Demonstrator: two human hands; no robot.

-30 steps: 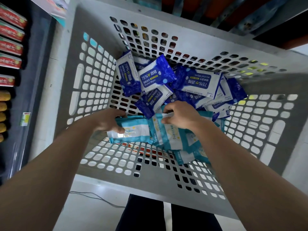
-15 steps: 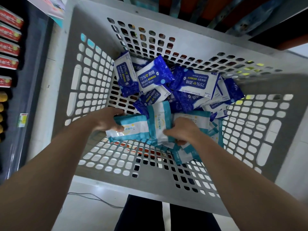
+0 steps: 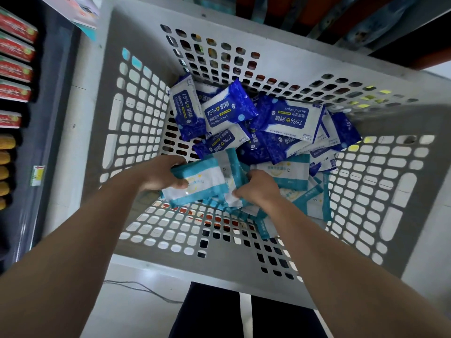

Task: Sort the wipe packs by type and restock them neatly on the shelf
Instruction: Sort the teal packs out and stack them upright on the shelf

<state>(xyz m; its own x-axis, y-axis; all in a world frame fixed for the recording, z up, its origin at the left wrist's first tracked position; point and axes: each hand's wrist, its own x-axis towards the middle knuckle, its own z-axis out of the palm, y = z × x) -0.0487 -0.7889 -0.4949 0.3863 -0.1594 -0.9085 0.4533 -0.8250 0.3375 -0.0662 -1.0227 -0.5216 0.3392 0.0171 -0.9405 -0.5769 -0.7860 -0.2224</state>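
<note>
My left hand [image 3: 162,176] and right hand [image 3: 258,189] clamp the teal packs [image 3: 195,184] together, separating them from the blue packs [image 3: 229,111] in the basket [image 3: 136,123].

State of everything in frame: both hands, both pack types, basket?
left hand: grips the teal bundle at its left end
right hand: grips the teal bundle at its right end
loose teal packs: jumbled on the basket floor, near side
blue alcohol packs: heaped at the far side, untouched
basket: upright, holds both types
</note>
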